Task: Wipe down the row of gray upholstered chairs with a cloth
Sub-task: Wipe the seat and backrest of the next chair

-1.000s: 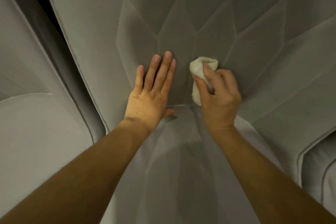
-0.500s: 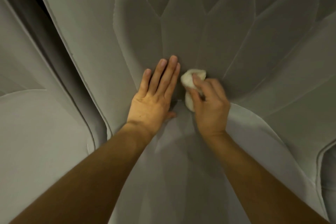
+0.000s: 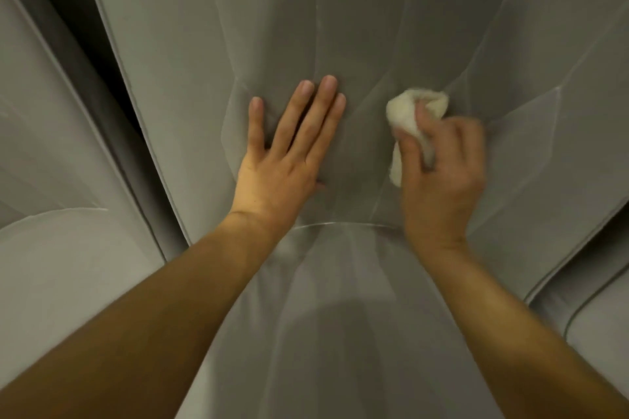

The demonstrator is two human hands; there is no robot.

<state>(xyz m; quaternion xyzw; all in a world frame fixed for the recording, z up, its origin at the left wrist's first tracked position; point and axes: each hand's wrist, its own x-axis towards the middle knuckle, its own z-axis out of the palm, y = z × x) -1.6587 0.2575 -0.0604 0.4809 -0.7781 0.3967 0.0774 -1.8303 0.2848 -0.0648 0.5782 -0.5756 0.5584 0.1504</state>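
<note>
L hand (image 3: 286,153) flat on chair (image 3: 204,27); R hand (image 3: 442,173) grip round cloth (image 3: 405,116), prob. on upholstery

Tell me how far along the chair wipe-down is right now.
Done: cannot tell; the gray fabric shows no wiped mark. In hand: the right hand presses the white cloth on the lower backrest of the middle chair, with the left hand flat beside it. Left: probably this chair's seat, the chair on the left and the chair on the right, which no hand touches.

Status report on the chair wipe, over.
Left hand flat on chair back. Right hand grips cloth against it. Nothing in the way.
</note>
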